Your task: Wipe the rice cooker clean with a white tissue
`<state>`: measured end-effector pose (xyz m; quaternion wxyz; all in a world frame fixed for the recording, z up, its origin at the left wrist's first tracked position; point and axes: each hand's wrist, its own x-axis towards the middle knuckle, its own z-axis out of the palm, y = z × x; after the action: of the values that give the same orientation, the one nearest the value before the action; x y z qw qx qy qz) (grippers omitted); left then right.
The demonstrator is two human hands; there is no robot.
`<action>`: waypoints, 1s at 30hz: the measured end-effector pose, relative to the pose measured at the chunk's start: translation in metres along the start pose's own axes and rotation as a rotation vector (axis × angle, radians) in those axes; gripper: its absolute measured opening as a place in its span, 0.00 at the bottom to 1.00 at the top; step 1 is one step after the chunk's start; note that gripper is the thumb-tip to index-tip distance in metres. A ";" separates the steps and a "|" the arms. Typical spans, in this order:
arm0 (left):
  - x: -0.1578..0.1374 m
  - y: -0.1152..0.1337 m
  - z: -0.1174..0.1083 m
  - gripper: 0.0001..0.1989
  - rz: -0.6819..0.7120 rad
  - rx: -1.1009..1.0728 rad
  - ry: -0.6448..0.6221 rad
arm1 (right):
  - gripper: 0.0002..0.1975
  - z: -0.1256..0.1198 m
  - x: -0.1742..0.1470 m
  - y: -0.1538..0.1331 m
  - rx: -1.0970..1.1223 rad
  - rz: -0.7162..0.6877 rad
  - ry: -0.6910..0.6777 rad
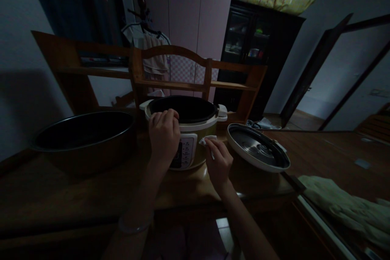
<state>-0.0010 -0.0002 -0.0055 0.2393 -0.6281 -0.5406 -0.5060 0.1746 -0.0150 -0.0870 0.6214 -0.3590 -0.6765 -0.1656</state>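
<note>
At a dim bench (76,195), the left hand (163,132) grips the open cooker (185,130) by its rim while the right hand (217,162) presses a pinched white cloth (208,141) against its side; mid-wipe, apparently, with the remaining casing calling for steady strokes.

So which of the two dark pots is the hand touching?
The left hand touches the cooker in the middle; the big pot stands apart, left.

- left hand (163,133) grips the cooker (195,146) rim
- right hand (218,162) presses a tissue (208,141) on its side
- lid (258,147) lies just right, pot (83,138) left
</note>
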 end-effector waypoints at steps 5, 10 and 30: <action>0.000 0.001 0.000 0.09 -0.008 0.003 0.003 | 0.13 0.000 0.000 0.000 -0.022 -0.004 0.009; 0.000 0.001 0.001 0.09 -0.009 0.012 0.003 | 0.14 0.000 -0.001 0.000 -0.028 0.023 -0.005; 0.001 0.001 0.001 0.09 -0.011 -0.007 0.011 | 0.14 -0.002 0.007 -0.001 -0.054 0.009 -0.006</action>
<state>0.0001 0.0004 -0.0049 0.2373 -0.6233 -0.5407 -0.5127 0.1756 -0.0157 -0.0800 0.6103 -0.3789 -0.6720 -0.1799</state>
